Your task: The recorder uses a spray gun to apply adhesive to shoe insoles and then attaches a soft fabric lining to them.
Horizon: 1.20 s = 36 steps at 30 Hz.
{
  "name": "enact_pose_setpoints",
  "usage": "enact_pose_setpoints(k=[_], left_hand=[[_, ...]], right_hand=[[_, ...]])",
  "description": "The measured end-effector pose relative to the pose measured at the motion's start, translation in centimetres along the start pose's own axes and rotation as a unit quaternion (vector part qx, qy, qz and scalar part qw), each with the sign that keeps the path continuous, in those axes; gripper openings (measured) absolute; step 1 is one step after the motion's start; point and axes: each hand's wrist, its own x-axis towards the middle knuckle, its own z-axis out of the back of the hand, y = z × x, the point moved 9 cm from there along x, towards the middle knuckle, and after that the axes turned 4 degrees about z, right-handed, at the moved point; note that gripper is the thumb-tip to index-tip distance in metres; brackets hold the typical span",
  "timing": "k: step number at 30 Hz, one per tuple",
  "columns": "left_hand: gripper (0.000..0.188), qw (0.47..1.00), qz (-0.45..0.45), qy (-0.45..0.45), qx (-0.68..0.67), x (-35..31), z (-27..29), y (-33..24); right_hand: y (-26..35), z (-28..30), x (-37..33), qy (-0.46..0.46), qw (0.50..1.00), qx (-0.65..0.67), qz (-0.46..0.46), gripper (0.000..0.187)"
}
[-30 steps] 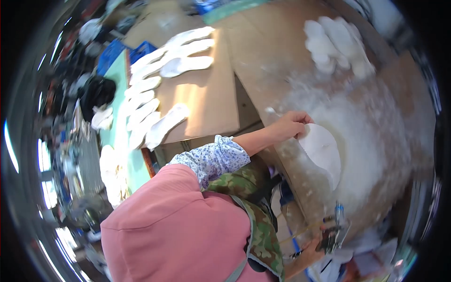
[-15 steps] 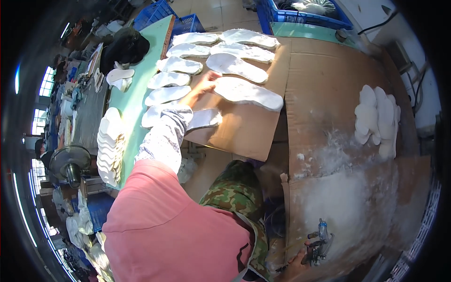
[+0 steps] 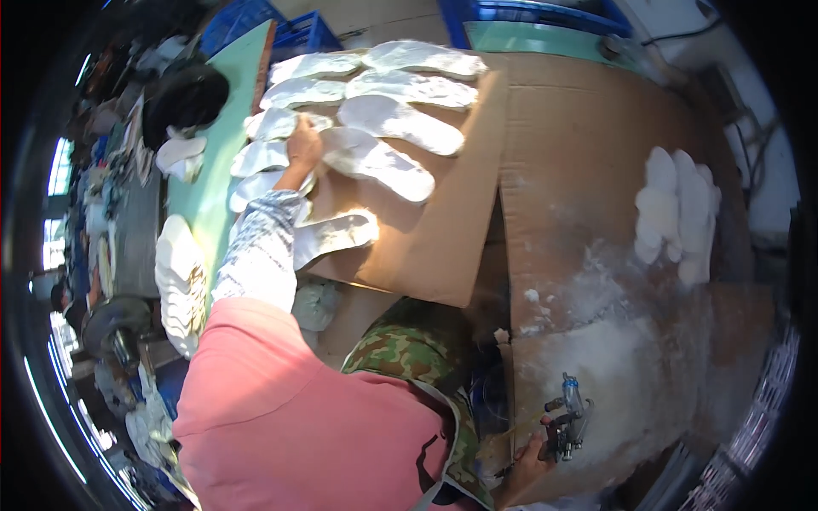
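Note:
My left hand (image 3: 305, 146) reaches over the rows of white insoles, with its fingers closed at the near end of an insole (image 3: 273, 124) in the left column. Just right of that hand, a fuzzy white insole (image 3: 381, 163) lies slanted on the cardboard sheet (image 3: 426, 247). More insoles lie in two columns around it, and a single insole (image 3: 334, 236) rests nearest me. At the lower right, my right hand (image 3: 530, 464) is closed around a metal spray gun (image 3: 564, 439) with a blue-tinted cup, above a cardboard surface dusted white.
A stack of insoles (image 3: 181, 285) stands on the green table (image 3: 223, 136) at left, near a black rounded object (image 3: 186, 102). More insoles (image 3: 677, 213) lie at the right of the brown cardboard (image 3: 579, 162). Blue crates (image 3: 298, 38) stand beyond the far edge.
My left hand has left the end of the right-column insole and moved left to a left-column one. The right-column insole now slants more. My right hand still holds the spray gun.

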Motion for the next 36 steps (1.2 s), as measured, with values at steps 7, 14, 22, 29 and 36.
enact_pose_setpoints(k=[7, 14, 22, 29, 36], left_hand=[[0.036, 0.987, -0.013, -0.087, 0.137, 1.2, 2.1, -3.3], [0.031, 0.908, -0.348, 0.057, -0.227, -2.4, -1.1, -32.5], [0.044, 0.788, -0.464, 0.334, -0.228, -22.3, -20.1, -67.6], [0.038, 0.823, -0.45, 0.287, -0.195, -24.7, -24.6, -77.7], [0.039, 0.525, -0.714, 0.33, -0.326, -44.6, 1.6, -82.0]], right_hand=[[-0.4, 1.0, 2.9, -0.034, 0.999, 0.032, -0.005, 0.033], [-0.2, 4.1, 4.8, -0.067, 0.997, 0.033, -0.004, 0.037], [-0.7, 6.2, 4.7, -0.128, 0.991, -0.018, -0.036, 0.031], [-3.9, 10.9, 0.6, -0.244, 0.956, 0.047, -0.155, 0.02], [-5.6, 17.7, -2.2, -0.259, 0.963, -0.005, -0.073, 0.024]])
